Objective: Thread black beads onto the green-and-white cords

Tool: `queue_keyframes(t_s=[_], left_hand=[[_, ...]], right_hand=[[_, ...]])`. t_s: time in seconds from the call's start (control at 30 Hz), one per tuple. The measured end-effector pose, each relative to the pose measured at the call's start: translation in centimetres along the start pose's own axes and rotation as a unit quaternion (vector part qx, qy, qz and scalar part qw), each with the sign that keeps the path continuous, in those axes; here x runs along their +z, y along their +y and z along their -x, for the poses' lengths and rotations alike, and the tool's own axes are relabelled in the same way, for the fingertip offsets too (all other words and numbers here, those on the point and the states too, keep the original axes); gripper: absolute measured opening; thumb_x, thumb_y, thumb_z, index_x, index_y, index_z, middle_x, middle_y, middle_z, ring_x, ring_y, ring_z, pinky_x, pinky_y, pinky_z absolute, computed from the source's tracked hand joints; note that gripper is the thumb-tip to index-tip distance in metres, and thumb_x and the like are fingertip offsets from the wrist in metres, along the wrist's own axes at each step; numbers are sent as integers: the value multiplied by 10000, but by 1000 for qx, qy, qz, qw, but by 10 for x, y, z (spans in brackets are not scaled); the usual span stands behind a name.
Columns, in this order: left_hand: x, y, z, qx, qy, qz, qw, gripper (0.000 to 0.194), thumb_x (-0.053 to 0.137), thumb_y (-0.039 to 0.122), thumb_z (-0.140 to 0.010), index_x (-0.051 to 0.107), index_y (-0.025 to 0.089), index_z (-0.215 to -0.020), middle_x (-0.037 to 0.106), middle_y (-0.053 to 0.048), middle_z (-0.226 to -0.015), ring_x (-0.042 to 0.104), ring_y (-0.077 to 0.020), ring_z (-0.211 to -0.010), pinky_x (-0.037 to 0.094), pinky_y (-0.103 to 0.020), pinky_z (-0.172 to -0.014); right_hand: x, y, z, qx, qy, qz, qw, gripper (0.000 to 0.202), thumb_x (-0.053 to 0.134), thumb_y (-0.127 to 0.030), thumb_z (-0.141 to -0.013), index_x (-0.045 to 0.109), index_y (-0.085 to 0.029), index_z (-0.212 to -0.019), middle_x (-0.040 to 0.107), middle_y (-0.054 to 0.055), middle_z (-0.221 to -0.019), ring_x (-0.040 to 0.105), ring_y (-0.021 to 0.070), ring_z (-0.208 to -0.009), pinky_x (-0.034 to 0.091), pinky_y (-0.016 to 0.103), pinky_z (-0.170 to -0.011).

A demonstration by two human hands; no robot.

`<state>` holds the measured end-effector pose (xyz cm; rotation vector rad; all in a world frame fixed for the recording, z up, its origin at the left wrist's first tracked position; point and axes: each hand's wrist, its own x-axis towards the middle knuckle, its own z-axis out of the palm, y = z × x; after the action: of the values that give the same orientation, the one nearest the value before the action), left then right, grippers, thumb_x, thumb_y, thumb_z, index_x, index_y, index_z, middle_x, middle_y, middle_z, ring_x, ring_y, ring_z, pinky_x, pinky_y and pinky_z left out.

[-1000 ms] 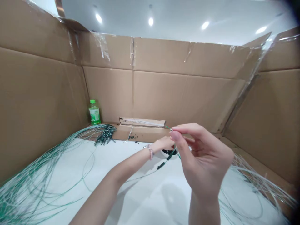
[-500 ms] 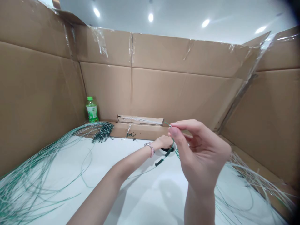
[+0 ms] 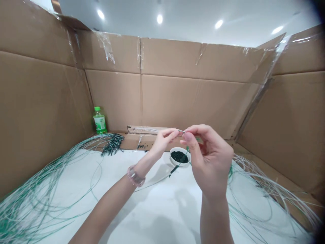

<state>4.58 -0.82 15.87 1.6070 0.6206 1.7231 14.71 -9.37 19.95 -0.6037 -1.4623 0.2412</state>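
My right hand is closed, its thumb and forefinger pinching a thin green and white cord. At the cord's tip, the thumb and fingers of my left hand are pressed together; anything small between them is hidden. Dark beads are strung on a cord hanging below my right hand. A white bowl holding small dark green beads stands on the white surface beneath both hands.
Bundles of green and white cords lie left and right. Dark beaded ends gather near a green bottle. A cardboard strip with white cords lies behind, by tall cardboard walls.
My left hand has risen from the bowl to the cord's tip, uncovering the beads in it. My right hand has shifted slightly left. The view has shifted slightly.
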Motion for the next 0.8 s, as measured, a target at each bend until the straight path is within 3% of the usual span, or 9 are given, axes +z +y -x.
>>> queue_keyframes(t_s=[0.13,0.27,0.47,0.6,0.8], left_hand=[[-23,36,21,-67,-19,139,988,241,723,435,-748,772,202,-787,676,-23,-731,512,-44,-592,414,-140,-547],[-31,62,37,-62,-38,209,975,127,737,354,-759,780,235,-754,654,-8,-698,502,-19,-568,392,-111,-531],[-40,69,35,17,-50,130,990,105,680,294,-819,781,268,-834,689,-23,-774,513,-33,-578,443,-132,-548],[-44,73,35,57,-56,74,994,114,680,242,-815,781,271,-859,708,-41,-795,525,-50,-581,461,-141,-528],[-43,75,36,62,-45,65,995,116,675,259,-819,781,274,-865,702,-39,-770,537,-54,-568,478,-148,-522]], right_hand=[[2,-1,2,-7,5,35,999,96,551,-152,-894,586,-209,-825,579,-44,-758,594,64,-648,550,165,-599],[7,-7,10,-29,-14,62,998,90,518,-137,-909,568,-203,-872,576,-10,-879,597,76,-740,561,181,-644],[17,-11,17,-83,-55,108,989,108,511,-87,-901,566,-177,-883,611,48,-1008,624,102,-940,566,172,-693],[21,-11,17,-126,-26,142,981,139,523,-47,-878,568,-176,-905,622,61,-990,646,120,-919,587,195,-659],[23,-14,17,-140,-16,163,976,169,522,-34,-872,572,-192,-907,635,62,-962,650,131,-877,596,208,-598]])
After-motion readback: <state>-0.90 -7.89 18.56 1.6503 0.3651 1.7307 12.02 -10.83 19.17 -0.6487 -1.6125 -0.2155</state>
